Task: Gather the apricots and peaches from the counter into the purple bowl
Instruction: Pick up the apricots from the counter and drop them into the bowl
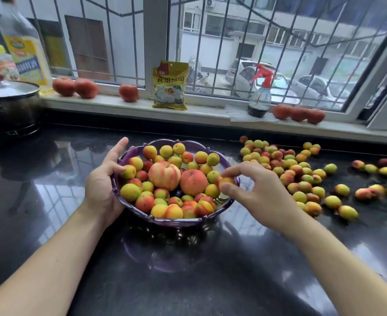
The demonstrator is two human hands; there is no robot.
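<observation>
At far left, a dark lidded pot [10, 106] stands on the black bench [51, 224], with an oil bottle [24, 46] behind it. The left hand [103, 181] grips the left rim of the purple bowl [176, 221], thumb hooked inside against the fruit, index finger extended. The bowl sits mid-bench and holds many small apricots [146, 202] around two larger peaches [164, 175], nearly filling it. The right hand [256, 190] hovers over the bowl's right rim, thumb and fingertips pinching one apricot [226, 180]. Right of the bowl, a loose heap of apricots [286, 169] lies on the bench, with stragglers spreading towards the right edge. On the windowsill behind stand tomatoes [73, 86], a yellow packet [170, 85] and a spray bottle [259, 96].
</observation>
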